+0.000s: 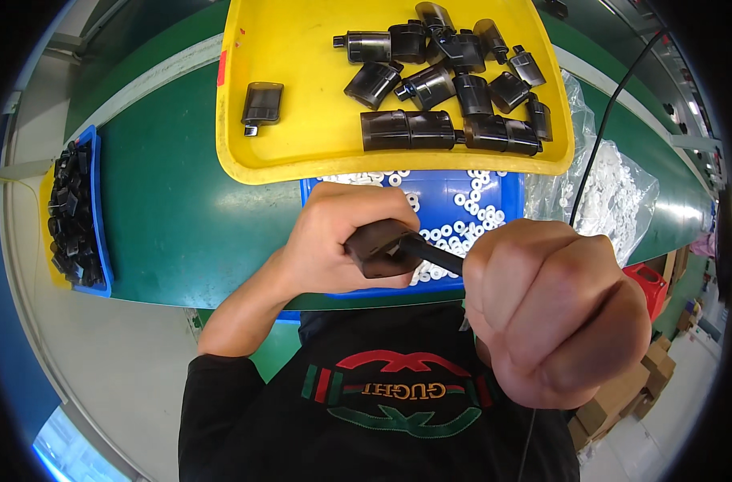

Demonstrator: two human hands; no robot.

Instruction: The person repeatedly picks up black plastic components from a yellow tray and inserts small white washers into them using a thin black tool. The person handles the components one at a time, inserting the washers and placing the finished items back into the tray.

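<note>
My left hand (322,233) is wrapped round a dark, see-through plastic shell (372,249), its narrow end facing my right hand. In my right hand (554,313), closed in a fist, is a slim black rod-shaped tool (440,255). The rod's far tip meets the shell's end; whether it goes inside cannot be made out. Beneath both hands lies a blue tray (442,189) with many small white rings (462,229). Beyond it, a yellow tray (301,166) bears several similar dark shells (426,84), mostly toward its right side, and one single shell (263,104) at its left.
The green tabletop (189,201) curves around me. At the far left stands a blue-edged bin (102,233) heaped with dark parts. A transparent bag (623,193) of white pieces rests on the right. A black cable (603,120) hangs near my right hand. Cardboard boxes (615,394) sit lower right.
</note>
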